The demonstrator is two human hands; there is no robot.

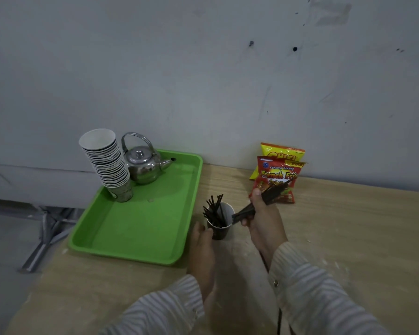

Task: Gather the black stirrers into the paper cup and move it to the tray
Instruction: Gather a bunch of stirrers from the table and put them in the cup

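Note:
A paper cup (224, 215) stands upright on the wooden table just right of the green tray (131, 247). Several black stirrers (214, 205) stick out of it. My left hand (202, 247) grips the cup's left side. My right hand (264, 217) holds a bundle of black stirrers (273, 192) tilted, its lower end at the cup's right rim and its upper end pointing up to the right.
On the tray's far end stand a tall leaning stack of paper cups (107, 160) and a metal kettle (144, 165). Two snack bags (279, 170) lean against the wall behind my right hand. The table's left edge drops to the floor beside the tray.

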